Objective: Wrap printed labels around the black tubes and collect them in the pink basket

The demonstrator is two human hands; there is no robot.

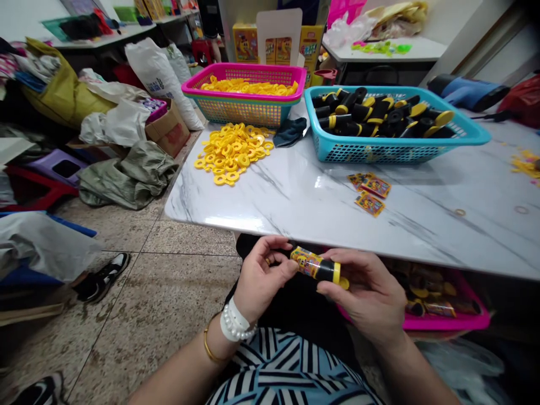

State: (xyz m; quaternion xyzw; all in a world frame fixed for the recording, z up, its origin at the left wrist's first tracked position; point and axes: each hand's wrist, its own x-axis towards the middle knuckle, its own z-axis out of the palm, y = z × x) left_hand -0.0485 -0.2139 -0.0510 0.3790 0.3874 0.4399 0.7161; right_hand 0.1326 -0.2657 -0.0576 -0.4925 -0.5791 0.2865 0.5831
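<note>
Between my two hands, over my lap in front of the table edge, is a small black plastic tube [327, 270] with a yellow end. A printed yellow and red sleeve [307, 261] wraps its left part. My right hand [367, 292] grips the yellow end between thumb and fingers. My left hand [265, 275] pinches at the sleeved end with thumb and fingertips, which hide that end. On the table beyond lie a few printed sleeves [371, 194], flat. A blue basket [392, 152] holds many black tubes with yellow parts.
A pink basket [185, 87] of yellow pieces stands at the back, with a heap of yellow rings [232, 152] and a dark cloth [290, 133] before it. Under the table is a pink basket [472, 322] of sleeved tubes. A blue heat gun [466, 93] lies at right.
</note>
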